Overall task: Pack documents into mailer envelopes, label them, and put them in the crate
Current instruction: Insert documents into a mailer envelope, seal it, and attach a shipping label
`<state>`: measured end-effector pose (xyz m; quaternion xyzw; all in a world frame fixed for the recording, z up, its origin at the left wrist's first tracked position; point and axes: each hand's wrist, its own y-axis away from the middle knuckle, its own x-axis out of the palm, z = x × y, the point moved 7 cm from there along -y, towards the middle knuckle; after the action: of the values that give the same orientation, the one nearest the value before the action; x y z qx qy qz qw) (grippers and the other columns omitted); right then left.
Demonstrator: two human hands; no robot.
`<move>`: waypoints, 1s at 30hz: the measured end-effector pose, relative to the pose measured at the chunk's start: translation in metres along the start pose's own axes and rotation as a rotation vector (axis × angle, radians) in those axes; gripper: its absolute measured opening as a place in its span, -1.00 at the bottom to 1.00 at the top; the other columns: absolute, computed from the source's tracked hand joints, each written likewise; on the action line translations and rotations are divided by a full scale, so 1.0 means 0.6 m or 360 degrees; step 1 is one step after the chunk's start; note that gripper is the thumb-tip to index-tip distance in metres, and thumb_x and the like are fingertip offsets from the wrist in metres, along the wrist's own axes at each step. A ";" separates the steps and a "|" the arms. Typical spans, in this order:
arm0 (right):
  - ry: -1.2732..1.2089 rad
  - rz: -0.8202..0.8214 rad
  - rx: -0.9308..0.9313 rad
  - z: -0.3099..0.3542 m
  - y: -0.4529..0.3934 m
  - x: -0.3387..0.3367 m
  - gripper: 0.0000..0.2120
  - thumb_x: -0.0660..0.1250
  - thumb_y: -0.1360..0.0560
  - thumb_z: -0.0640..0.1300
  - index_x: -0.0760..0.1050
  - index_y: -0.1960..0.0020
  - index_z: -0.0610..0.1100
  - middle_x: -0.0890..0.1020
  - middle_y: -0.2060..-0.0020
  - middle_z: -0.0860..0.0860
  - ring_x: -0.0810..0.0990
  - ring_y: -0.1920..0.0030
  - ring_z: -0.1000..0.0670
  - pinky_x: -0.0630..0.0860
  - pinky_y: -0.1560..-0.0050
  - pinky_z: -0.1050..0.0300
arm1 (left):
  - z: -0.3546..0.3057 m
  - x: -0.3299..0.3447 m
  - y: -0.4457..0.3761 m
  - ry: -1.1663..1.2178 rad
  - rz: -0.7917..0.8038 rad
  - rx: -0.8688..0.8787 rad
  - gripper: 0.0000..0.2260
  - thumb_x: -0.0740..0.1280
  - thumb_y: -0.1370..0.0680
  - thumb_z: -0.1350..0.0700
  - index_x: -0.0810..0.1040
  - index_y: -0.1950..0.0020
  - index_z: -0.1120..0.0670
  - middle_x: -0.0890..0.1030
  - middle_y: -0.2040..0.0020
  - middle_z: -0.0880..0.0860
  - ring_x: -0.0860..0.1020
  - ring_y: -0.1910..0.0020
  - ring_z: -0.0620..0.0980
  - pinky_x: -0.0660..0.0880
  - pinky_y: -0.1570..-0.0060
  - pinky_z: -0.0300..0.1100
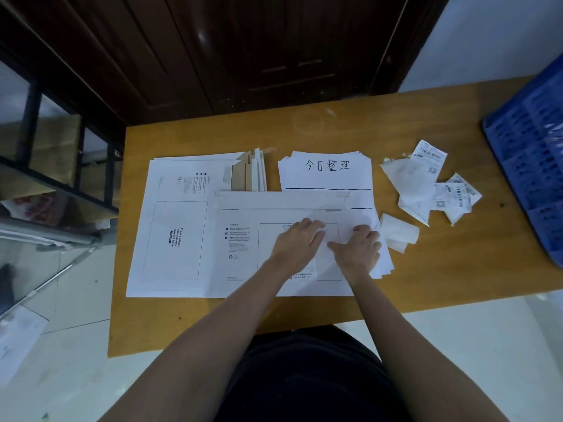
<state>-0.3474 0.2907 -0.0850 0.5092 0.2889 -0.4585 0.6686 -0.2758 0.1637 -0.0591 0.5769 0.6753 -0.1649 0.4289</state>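
Note:
A white mailer envelope [243, 248] lies flat in front of me on the wooden table [304, 129]. My left hand [297, 243] and my right hand [358, 249] both rest on a shipping label [304, 274] inside the envelope's printed waybill box, fingers flat and pressing it down. A stack of documents [327, 172] with handwritten characters lies behind the envelope. The blue crate [530, 153] stands at the table's right edge.
A pile of spare white mailers [173, 226] lies at the left, with several more fanned out behind [248, 172]. Crumpled label backings and loose labels [426, 184] lie between the documents and the crate. A dark wooden door is behind the table; a metal shelf stands at left.

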 end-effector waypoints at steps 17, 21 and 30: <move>-0.1107 0.0557 0.0304 0.002 -0.042 -0.025 -0.71 0.45 -0.41 -0.02 0.58 -0.01 -0.20 0.64 0.00 -0.17 0.58 0.04 -0.11 0.52 -0.05 0.03 | -0.017 0.011 -0.012 0.0301 0.0180 -0.0513 -0.60 0.07 -0.66 0.05 0.21 -0.50 0.10 0.33 -0.42 0.17 0.34 -0.36 0.17 0.35 -0.23 0.05; -0.1530 0.0790 0.0271 0.023 -0.016 -0.027 -0.69 0.30 -0.51 0.08 0.60 0.09 -0.17 0.66 0.21 -0.09 0.60 0.24 -0.01 0.52 0.10 0.15 | -0.050 -0.006 -0.021 0.0109 0.0104 -0.0469 -0.51 0.00 -0.61 -0.22 0.27 -0.45 0.02 0.42 -0.33 0.16 0.41 -0.28 0.22 0.37 -0.19 0.09; -0.1778 0.0955 0.0159 0.032 -0.005 -0.021 -0.70 0.20 -0.58 0.00 0.58 0.15 -0.15 0.64 0.28 0.00 0.59 0.20 0.02 0.49 0.05 0.11 | -0.087 -0.050 -0.017 -0.0096 -0.0062 -0.0481 -0.65 0.07 -0.61 -0.04 0.39 -0.30 0.10 0.53 -0.13 0.11 0.54 -0.08 0.17 0.51 -0.03 0.03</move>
<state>-0.3569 0.2764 -0.0693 0.2825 -0.2804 -0.4607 0.7933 -0.3062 0.1793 -0.0086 0.4874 0.6903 -0.0868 0.5276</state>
